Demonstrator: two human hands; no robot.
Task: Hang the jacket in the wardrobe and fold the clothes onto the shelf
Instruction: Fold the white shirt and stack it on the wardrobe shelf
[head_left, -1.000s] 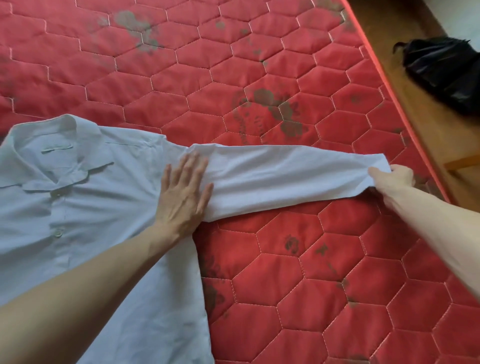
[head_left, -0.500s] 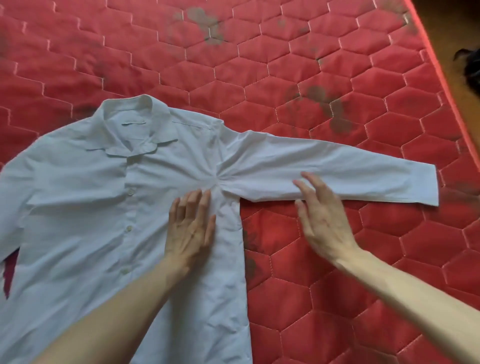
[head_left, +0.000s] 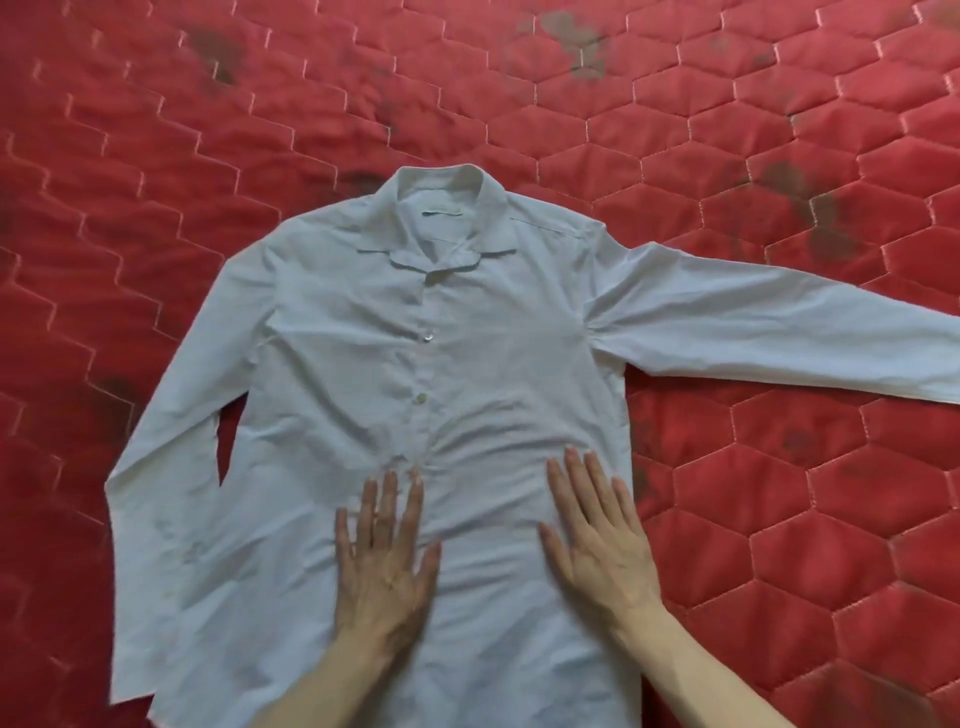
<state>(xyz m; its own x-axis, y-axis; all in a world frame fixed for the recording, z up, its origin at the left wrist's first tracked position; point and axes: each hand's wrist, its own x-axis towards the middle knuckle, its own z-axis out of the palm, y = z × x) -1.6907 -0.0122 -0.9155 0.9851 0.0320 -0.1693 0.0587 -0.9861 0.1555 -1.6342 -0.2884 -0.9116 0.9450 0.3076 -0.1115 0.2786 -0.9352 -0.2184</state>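
Observation:
A pale white button-up shirt lies face up and spread flat on the red quilted mattress, collar pointing away from me. Its one sleeve runs straight out to the right and off the frame edge. The other sleeve lies down along the left side of the body. My left hand rests flat on the lower front of the shirt beside the button placket, fingers apart. My right hand presses flat on the shirt's lower right part, close to the side seam. Neither hand grips the cloth.
The mattress has a hexagon stitch pattern and several dark stains, mostly at the upper right and beside the right sleeve. Red mattress surface surrounds the shirt on all sides.
My right hand let go of the right cuff and came onto the shirt body. My left hand slid from the armpit to the lower front. The view swung left, centring the shirt.

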